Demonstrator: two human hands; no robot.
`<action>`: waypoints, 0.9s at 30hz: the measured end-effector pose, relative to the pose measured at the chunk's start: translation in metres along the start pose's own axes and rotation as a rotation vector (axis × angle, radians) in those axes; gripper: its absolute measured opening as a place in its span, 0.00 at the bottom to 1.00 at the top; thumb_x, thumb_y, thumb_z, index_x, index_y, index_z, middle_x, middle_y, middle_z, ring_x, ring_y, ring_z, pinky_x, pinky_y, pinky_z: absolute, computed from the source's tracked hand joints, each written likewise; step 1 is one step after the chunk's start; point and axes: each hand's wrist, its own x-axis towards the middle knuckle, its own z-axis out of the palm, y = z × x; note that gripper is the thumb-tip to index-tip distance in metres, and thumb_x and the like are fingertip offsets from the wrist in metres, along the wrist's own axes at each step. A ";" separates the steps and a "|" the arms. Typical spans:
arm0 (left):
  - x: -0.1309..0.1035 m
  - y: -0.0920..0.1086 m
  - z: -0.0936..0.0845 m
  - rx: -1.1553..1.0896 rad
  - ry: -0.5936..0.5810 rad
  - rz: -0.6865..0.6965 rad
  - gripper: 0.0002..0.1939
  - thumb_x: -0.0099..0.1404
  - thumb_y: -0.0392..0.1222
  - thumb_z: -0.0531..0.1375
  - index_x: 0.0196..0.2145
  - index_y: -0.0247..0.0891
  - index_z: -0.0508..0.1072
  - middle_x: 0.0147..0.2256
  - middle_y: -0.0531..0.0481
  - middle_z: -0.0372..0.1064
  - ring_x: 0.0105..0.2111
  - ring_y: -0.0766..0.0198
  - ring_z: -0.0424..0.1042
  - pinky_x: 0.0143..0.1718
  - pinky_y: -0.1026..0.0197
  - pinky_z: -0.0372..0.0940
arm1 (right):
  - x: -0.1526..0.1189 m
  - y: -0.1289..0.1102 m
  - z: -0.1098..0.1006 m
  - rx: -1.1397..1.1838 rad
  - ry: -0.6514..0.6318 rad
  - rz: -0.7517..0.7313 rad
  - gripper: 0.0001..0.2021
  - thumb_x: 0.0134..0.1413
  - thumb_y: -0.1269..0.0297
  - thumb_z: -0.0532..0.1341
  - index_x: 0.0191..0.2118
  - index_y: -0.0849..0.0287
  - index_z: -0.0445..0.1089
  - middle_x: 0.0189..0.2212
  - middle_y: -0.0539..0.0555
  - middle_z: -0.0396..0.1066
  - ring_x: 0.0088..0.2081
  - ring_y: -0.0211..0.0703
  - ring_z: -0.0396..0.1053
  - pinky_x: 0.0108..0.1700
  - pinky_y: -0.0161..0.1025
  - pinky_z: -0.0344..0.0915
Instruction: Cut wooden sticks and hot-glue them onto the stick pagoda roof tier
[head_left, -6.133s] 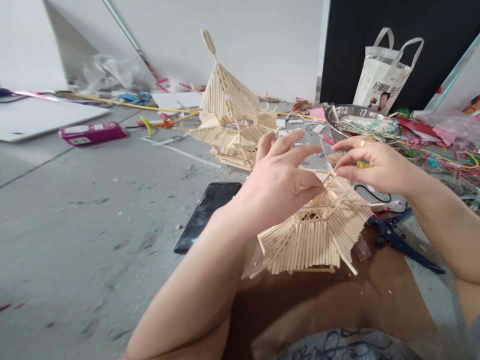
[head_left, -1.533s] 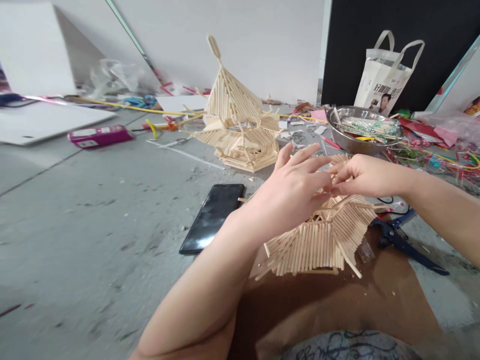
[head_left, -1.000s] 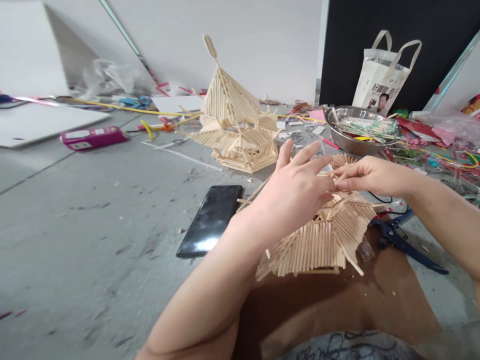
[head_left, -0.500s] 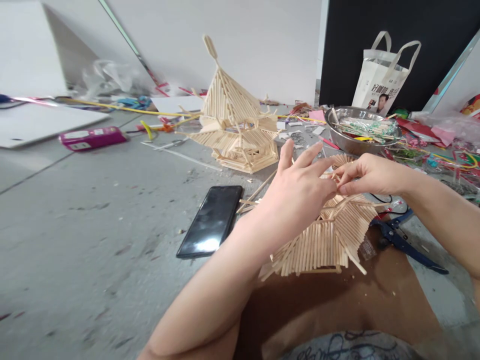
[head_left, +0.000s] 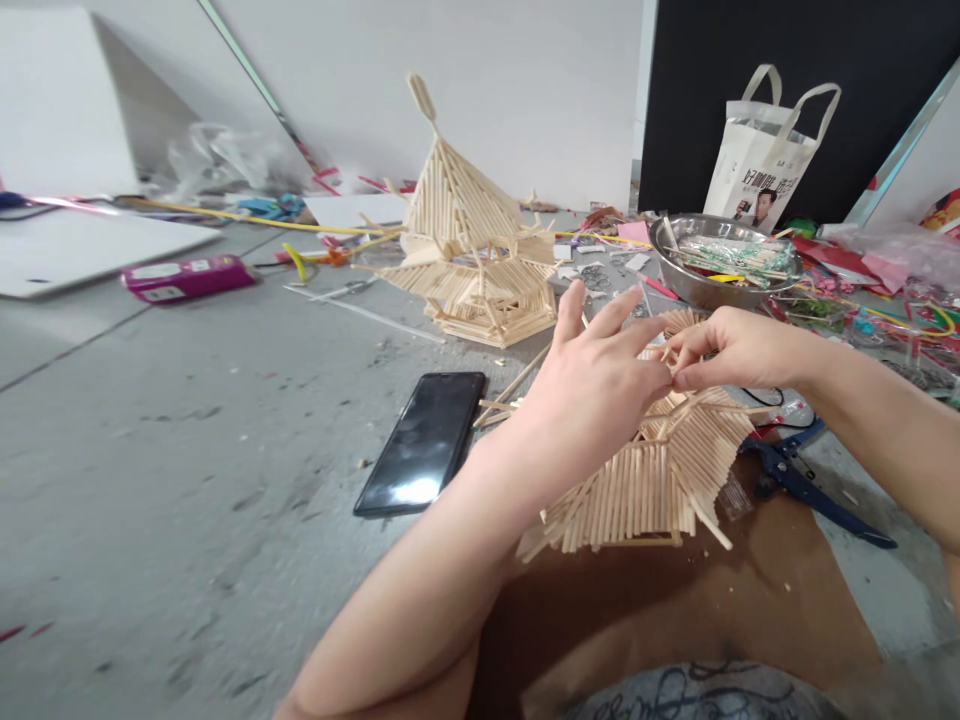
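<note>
A roof-like piece made of thin wooden sticks (head_left: 630,490) lies on brown board in front of me. My left hand (head_left: 600,385) is over its left and upper part, the outer fingers raised and spread, thumb and index finger hidden or pressed near the other hand. My right hand (head_left: 720,350) is at the piece's top, its fingers pinched together close to the left fingertips; what they hold is too small to name. Farther back stands a taller pointed stick pavilion (head_left: 469,240), untouched by either hand.
A black phone (head_left: 424,440) lies left of my hands. Blue-handled cutters (head_left: 814,490) are at the right. Behind stand a metal bowl (head_left: 675,270) of packaged sticks and a white bag (head_left: 757,165). A magenta pack (head_left: 187,280) lies at the left, with scraps along the wall.
</note>
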 end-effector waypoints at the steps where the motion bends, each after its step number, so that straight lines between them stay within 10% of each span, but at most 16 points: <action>1: 0.000 0.000 -0.001 0.000 -0.007 -0.001 0.07 0.59 0.35 0.59 0.28 0.42 0.77 0.50 0.51 0.67 0.57 0.47 0.56 0.57 0.33 0.42 | 0.000 0.000 0.000 0.003 -0.009 -0.008 0.10 0.42 0.58 0.60 0.22 0.59 0.70 0.27 0.52 0.71 0.32 0.41 0.65 0.35 0.39 0.59; 27: -0.006 -0.019 -0.024 -0.127 -0.095 -0.100 0.14 0.64 0.38 0.50 0.31 0.41 0.76 0.50 0.48 0.68 0.57 0.49 0.57 0.56 0.38 0.49 | -0.002 0.001 -0.001 -0.101 0.004 -0.047 0.09 0.45 0.57 0.60 0.25 0.55 0.73 0.34 0.52 0.72 0.36 0.42 0.67 0.41 0.39 0.60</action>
